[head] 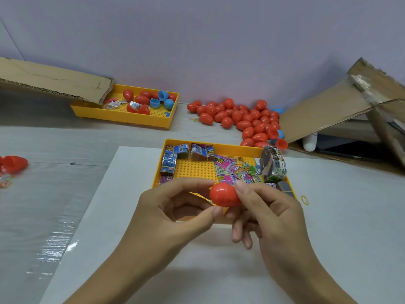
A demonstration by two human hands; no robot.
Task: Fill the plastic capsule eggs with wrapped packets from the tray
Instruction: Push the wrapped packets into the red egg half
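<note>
- Your left hand (173, 207) and right hand (269, 207) meet over the near edge of the yellow perforated plastic tray (197, 167), both pinching 1 glossy red plastic capsule egg (224, 194) from opposite ends.
- Left thumb and forefinger clamp the egg's left end; right thumb tip presses its right end, with the other right fingers curled below. Neither hand is free.
- Held end to end like this, the grip looks suited to pressing the 2 halves together or pulling them apart; you can't tell which from here.
- The egg reads as closed: smooth, seam not visible, opaque, so its contents can't be judged.
- It hangs above the tray rather than resting on it, probably so anything dropped lands among the packets.
- The tray sits on a white sheet (328, 216) on the table, just ahead of you, keeping the wrapped packets within easy reach: blue packets (169, 162) to the left, pink and green packets (232, 170) to the right, and a banded bundle of packets (273, 164) on the right rim.
- A heap of red capsule eggs (238, 116) lies well beyond, by the wall.
- A second yellow tray (122, 115) far left holds red eggs and blue capsule halves (163, 99).
</note>
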